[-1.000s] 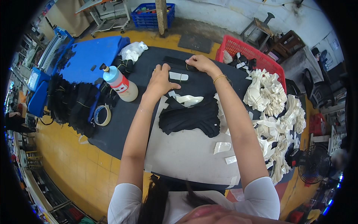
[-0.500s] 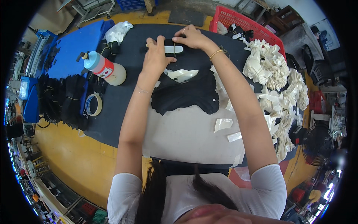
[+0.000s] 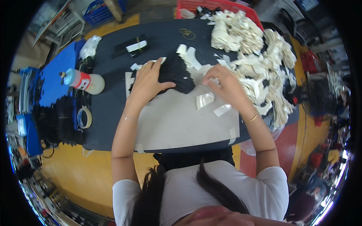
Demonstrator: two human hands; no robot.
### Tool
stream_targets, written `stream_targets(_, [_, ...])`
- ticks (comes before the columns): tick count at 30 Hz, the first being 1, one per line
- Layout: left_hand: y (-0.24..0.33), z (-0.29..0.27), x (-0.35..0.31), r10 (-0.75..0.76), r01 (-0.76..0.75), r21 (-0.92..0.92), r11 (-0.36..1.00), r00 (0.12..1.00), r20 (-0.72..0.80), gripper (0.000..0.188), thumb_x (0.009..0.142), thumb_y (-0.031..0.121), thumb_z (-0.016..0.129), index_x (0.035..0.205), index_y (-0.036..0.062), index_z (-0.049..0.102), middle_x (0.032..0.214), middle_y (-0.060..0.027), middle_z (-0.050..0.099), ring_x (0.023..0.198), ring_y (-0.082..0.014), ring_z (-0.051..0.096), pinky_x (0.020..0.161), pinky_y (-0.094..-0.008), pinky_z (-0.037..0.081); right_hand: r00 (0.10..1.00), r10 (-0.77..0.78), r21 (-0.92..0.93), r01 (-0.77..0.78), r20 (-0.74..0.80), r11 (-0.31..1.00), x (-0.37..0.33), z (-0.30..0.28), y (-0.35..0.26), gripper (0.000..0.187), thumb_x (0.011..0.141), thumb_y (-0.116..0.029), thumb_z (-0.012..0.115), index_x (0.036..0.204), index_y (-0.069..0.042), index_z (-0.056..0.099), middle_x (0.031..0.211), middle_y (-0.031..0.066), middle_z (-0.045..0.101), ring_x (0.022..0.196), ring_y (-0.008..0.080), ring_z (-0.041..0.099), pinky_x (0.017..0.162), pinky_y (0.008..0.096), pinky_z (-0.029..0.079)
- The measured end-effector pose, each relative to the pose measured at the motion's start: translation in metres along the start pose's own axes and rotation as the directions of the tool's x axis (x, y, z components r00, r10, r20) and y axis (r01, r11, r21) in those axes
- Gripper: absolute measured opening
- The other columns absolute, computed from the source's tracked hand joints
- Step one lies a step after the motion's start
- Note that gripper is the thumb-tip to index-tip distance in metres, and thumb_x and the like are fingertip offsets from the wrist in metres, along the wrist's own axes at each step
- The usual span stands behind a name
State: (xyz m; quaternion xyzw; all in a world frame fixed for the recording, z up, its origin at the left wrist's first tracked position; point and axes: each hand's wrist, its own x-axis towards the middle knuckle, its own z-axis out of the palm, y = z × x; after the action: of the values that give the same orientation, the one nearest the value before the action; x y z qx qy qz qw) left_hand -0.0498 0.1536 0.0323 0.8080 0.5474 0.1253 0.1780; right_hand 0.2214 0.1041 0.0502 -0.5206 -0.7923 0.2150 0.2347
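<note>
My left hand (image 3: pixel 148 82) lies over the left part of a black fabric piece (image 3: pixel 176 73), its fingers spread and thumb stretched out across the cloth. The hand hides much of that side of the stack. To the right of the fabric, my right hand (image 3: pixel 226 87) is curled, thumb and fingertips close together. Whatever is between them is too small and blurred to make out. Just below it lie a glossy white cut piece (image 3: pixel 204 101) and a small white strip (image 3: pixel 222 110). A curved white piece (image 3: pixel 190 58) rests behind the fabric.
A black bundle with a white label (image 3: pixel 132 46) sits at the back left. Left of the grey mat (image 3: pixel 181 124) stand a bottle (image 3: pixel 85 81) and a tape roll (image 3: pixel 84 117). Heaped white pieces (image 3: pixel 256 71) cover the right side, before a red crate (image 3: pixel 241 11).
Both hands have left the black bundle and come nearer. The left now rests on the black fabric; the right has moved beside it, near the loose white pieces. The head view has shifted.
</note>
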Motion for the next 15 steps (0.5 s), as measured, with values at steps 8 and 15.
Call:
stream_targets(8, [0.017,0.054,-0.029,0.211,-0.109,0.310,0.944,0.924,-0.319,0.073,0.081,0.019,0.079,0.144,0.0020,0.046,0.133,-0.0198,0.055,0.123,-0.0334,0.053,0.103,-0.0475,0.039,0.981,-0.194,-0.413,0.182,0.014,0.892,-0.097,0.081,-0.006,0.065,0.085,-0.051,0.067,0.141,-0.020,0.056,0.153,0.0040,0.045,0.147,0.0276,0.031,0.118,0.0636,0.017])
stream_targets(15, [0.033,0.086,-0.050,0.184,-0.020,0.402,0.915,0.909,-0.374,0.075,0.086,0.010,0.069,0.152,-0.0005,0.033,0.152,-0.0240,0.037,0.141,-0.0393,0.037,0.113,-0.0545,0.031,0.974,-0.159,-0.441,0.073,-0.162,0.894,-0.074,0.087,0.009,0.067,0.088,-0.056,0.062,0.143,-0.019,0.056,0.154,0.0053,0.044,0.149,0.0277,0.028,0.120,0.0631,0.015])
